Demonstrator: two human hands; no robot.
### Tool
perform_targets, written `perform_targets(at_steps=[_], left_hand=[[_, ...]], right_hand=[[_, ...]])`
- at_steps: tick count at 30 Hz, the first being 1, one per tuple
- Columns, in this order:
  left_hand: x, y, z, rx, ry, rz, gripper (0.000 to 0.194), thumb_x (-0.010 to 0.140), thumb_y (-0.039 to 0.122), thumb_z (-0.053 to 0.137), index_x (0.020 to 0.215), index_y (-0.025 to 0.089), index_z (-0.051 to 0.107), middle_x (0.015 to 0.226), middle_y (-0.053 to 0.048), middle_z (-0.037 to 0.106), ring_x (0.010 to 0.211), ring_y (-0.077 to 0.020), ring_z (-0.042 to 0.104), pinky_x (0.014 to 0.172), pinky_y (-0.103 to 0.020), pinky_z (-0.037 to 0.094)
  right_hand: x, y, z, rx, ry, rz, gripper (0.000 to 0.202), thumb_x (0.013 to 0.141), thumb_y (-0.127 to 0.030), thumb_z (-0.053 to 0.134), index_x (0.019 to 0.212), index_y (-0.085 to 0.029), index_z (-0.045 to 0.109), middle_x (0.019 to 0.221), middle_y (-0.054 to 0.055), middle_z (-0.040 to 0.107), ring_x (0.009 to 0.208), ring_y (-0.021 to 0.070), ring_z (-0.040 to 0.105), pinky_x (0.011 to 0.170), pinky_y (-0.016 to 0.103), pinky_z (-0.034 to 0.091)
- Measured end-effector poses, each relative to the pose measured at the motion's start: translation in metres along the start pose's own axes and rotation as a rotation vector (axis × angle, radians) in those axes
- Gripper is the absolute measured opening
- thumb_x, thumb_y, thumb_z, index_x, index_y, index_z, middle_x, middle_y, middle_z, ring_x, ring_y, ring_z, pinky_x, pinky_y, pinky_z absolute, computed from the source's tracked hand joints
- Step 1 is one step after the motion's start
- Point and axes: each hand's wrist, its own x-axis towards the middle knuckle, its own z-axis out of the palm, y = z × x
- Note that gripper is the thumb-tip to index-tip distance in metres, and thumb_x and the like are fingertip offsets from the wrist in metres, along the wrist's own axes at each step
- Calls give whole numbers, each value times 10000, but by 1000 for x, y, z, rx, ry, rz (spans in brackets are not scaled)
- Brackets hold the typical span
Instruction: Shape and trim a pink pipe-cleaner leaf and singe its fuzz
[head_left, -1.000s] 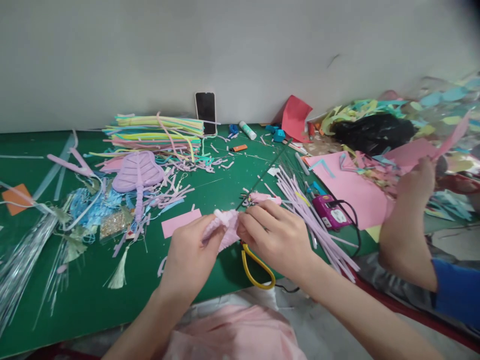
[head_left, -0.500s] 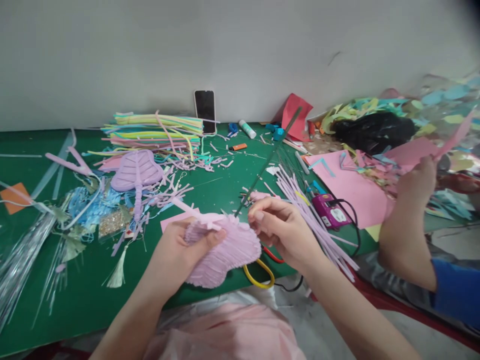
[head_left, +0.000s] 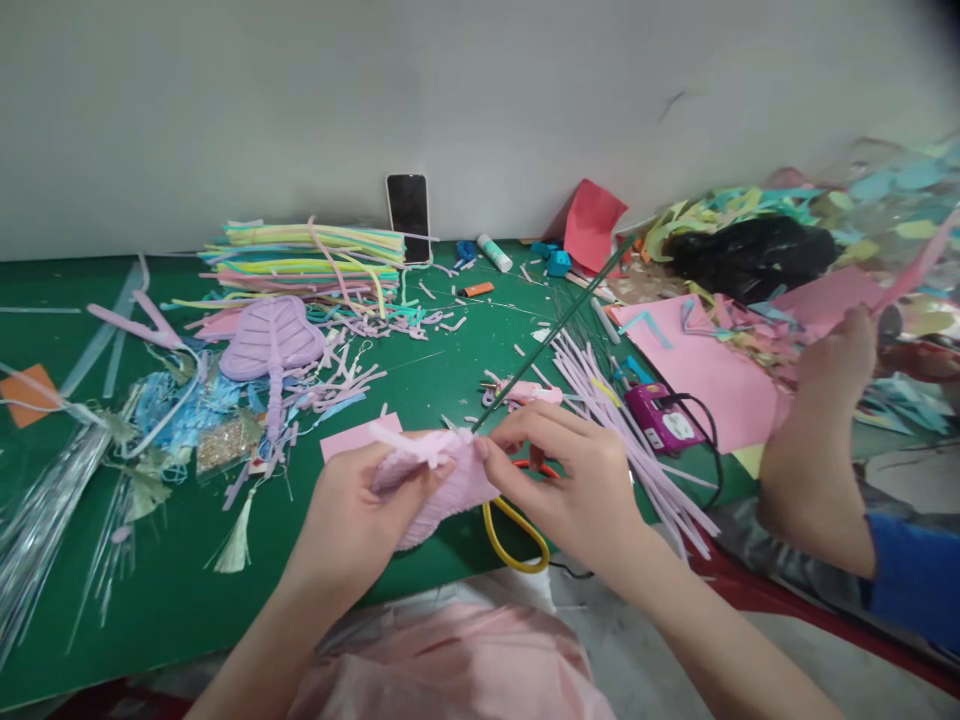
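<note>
My left hand (head_left: 356,500) is closed around a lilac, fuzzy pipe-cleaner piece (head_left: 435,510), thumb across its ribbed face; the palm hides part of it. Loose pipe-cleaner ends (head_left: 409,440) stick out along its top edge. From that edge a thin dark green stem (head_left: 551,335) slants up to the right. My right hand (head_left: 570,470) pinches the piece's right edge at the foot of the stem, its fingertips close together. Yellow-and-red-handled scissors (head_left: 517,562) lie partly under the hands.
A finished-looking lilac fan shape (head_left: 274,345) lies left, before a pipe-cleaner bundle (head_left: 315,260). A phone (head_left: 409,215) leans on the wall. Right are lilac pipe cleaners (head_left: 637,455), a purple corded device (head_left: 664,415), pink paper (head_left: 720,370) and another person's hand (head_left: 832,390).
My right hand has moved left and closed in on the piece's edge at the stem's foot. The piece has tipped, showing less of its face, and the stem leans further right.
</note>
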Motion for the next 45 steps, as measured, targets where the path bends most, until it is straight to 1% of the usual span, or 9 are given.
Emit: perform_targets(at_steps=[8, 13, 19, 25, 28, 30, 36, 40, 45], left_hand=[[1, -3, -4, -131, -30, -67, 250, 755, 351, 744, 943, 199, 808, 884, -50, 810, 803, -249, 749, 710, -293, 596], [1, -2, -6, -175, -58, -93, 251, 728, 350, 768, 914, 185, 809, 865, -55, 805, 799, -256, 740, 694, -298, 585], [3, -7, -12, -168, -114, -82, 149, 731, 350, 768, 754, 209, 808, 785, -39, 796, 737, -220, 703, 628, -261, 535], [2, -5, -6, -357, -120, -207, 182, 701, 373, 803, 736, 194, 792, 715, -22, 769, 636, -169, 663, 620, -247, 530], [1, -1, -3, -454, -99, -250, 192, 666, 362, 831, 747, 193, 793, 729, -23, 776, 662, -170, 675, 650, -245, 539], [1, -1, -4, -438, -92, -228, 201, 669, 369, 830, 752, 190, 794, 741, -30, 780, 687, -178, 684, 671, -253, 546], [5, -6, -13, -122, -78, -34, 232, 753, 414, 758, 839, 206, 812, 845, -62, 804, 821, -253, 722, 768, -330, 571], [3, 1, -11, -24, -71, 94, 165, 804, 325, 703, 898, 246, 814, 931, -36, 808, 843, -238, 739, 806, -311, 575], [1, 3, -11, 16, -82, 205, 210, 836, 211, 644, 955, 275, 805, 1005, -27, 802, 879, -215, 747, 793, -274, 576]], right_hand=[[5, 1, -8, 433, -227, 492, 251, 876, -347, 582, 714, -173, 661, 607, -8, 589, 511, 96, 482, 451, 215, 373], [9, 9, -9, 601, -307, 573, 266, 825, -407, 670, 726, -161, 655, 621, -24, 542, 521, 83, 435, 464, 212, 358], [8, 21, -7, 719, -343, 397, 207, 854, -371, 691, 793, -177, 654, 713, -6, 604, 598, 96, 522, 524, 216, 426], [1, 17, 5, 388, 18, -86, 80, 900, -158, 622, 838, -203, 644, 773, 24, 659, 738, 144, 609, 671, 278, 492], [-2, 13, 11, 320, 167, -185, 92, 883, -129, 633, 853, -209, 667, 763, 30, 681, 742, 157, 630, 688, 297, 503], [-3, 11, 11, 369, 159, -99, 75, 874, -158, 649, 828, -211, 673, 746, 29, 691, 723, 158, 635, 656, 291, 503], [3, -2, -5, 519, -101, 520, 265, 830, -381, 669, 660, -189, 603, 571, -19, 567, 488, 96, 489, 431, 210, 380], [7, -8, -12, 494, -154, 583, 354, 803, -497, 677, 658, -180, 614, 582, -6, 564, 502, 97, 472, 424, 210, 353], [9, -5, -8, 435, -196, 610, 260, 805, -405, 663, 674, -181, 646, 613, 1, 581, 525, 102, 461, 442, 220, 354]])
